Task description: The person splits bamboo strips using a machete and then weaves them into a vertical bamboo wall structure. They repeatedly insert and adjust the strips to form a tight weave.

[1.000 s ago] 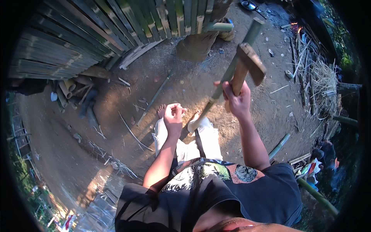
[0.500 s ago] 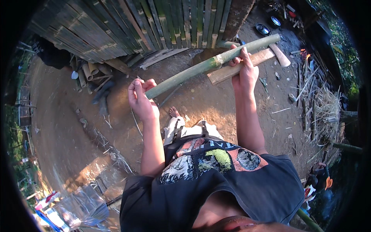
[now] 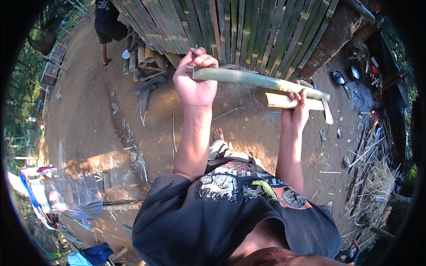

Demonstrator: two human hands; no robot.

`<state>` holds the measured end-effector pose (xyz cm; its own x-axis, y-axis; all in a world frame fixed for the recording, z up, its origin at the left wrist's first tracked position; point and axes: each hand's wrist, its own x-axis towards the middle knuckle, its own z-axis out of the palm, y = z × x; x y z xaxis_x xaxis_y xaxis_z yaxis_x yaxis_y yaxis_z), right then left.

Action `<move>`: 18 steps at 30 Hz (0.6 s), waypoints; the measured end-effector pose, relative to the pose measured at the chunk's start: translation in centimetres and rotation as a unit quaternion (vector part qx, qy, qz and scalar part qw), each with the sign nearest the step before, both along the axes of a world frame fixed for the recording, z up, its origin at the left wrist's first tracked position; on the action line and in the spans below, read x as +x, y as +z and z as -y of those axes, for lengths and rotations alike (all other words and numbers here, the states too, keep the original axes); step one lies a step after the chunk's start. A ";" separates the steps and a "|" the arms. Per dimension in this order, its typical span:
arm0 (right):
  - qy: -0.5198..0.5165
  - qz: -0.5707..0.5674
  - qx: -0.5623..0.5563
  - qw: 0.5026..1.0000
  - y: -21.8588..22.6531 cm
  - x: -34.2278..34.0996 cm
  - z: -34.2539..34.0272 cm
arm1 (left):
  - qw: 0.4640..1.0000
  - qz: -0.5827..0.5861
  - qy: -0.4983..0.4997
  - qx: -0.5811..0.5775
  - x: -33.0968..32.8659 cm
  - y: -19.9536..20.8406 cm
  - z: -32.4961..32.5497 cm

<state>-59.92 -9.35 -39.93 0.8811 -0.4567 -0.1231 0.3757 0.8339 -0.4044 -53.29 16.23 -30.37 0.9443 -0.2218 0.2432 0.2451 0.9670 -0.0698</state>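
Observation:
A length of green bamboo (image 3: pixel 248 78) spans the space in front of me, its left end lying against the palm of my left hand (image 3: pixel 194 86). The fingers of that hand are closed, pinching a thin nail-like piece (image 3: pixel 196 47) at their tips. Farther right, my right hand (image 3: pixel 296 111) grips the bamboo near its other end. The same hand also holds a hammer-like tool (image 3: pixel 277 101) with a broad wooden handle, just below the bamboo and roughly parallel to it. Its head sticks out past the hand on the right; whether it is a hammer or an axe I cannot tell.
Upright bamboo slats form a wall (image 3: pixel 248 35) ahead. Cut bamboo tubes (image 3: pixel 142 55) lie at its left foot, near a person (image 3: pixel 108 31) in dark clothes. On the right, a small fire (image 3: pixel 376 122) burns beside sticks and a straw heap (image 3: pixel 375 190); pans (image 3: pixel 339 77) lie beyond.
My left hand has risen and moved farther away, lifting the bamboo's left end, so the bamboo now slopes down to the right. The view has shifted, and more of the person shows.

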 end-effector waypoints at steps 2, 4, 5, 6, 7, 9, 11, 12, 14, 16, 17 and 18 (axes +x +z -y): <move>-0.001 -0.011 0.025 1.000 0.7 0.1 -0.3 | 1.000 -0.020 0.011 -0.001 0.1 0.1 0.2; -0.005 -0.013 0.040 0.999 0.4 0.0 0.4 | 0.994 -0.092 0.048 0.021 0.1 0.8 1.6; 0.007 0.002 0.057 0.998 0.1 0.0 0.7 | 0.975 -0.172 0.103 0.092 0.1 1.5 2.4; 0.010 0.002 0.068 0.998 -0.3 0.1 1.0 | 0.975 -0.166 0.108 0.099 0.7 0.6 2.4; 0.015 0.004 0.081 0.997 -0.7 0.1 1.0 | 0.975 -0.159 0.115 0.108 1.7 -1.0 1.7; 0.015 -0.015 0.104 0.994 -0.3 0.1 0.6 | 0.974 -0.111 0.127 0.152 2.4 -2.9 0.9; 0.025 0.022 0.091 0.995 -1.9 0.1 1.7 | 0.965 -0.120 0.142 0.187 2.4 -3.4 1.3; 0.021 0.020 0.084 0.996 -1.7 0.1 1.5 | 0.954 -0.140 0.161 0.209 2.2 -2.9 1.6; -0.005 -0.016 0.076 0.997 -1.2 -0.4 1.3 | 0.931 -0.133 0.195 0.277 1.9 -2.4 1.7; -0.011 -0.006 0.039 0.999 -1.8 -0.7 1.9 | 0.905 -0.104 0.236 0.339 1.9 -2.0 1.9; -0.024 -0.033 0.023 0.999 -2.0 -1.0 2.0 | 0.900 -0.070 0.245 0.354 1.6 -1.7 2.0; -0.038 -0.054 0.010 0.998 -2.1 -1.2 2.2 | 0.893 -0.031 0.255 0.369 1.5 -1.1 2.2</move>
<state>-61.10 -11.56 -42.04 0.8251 -0.5184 -0.2246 0.3935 0.8127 -0.4298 -51.83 13.98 -31.49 0.9747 0.1633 0.1528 -0.2234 0.7396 0.6349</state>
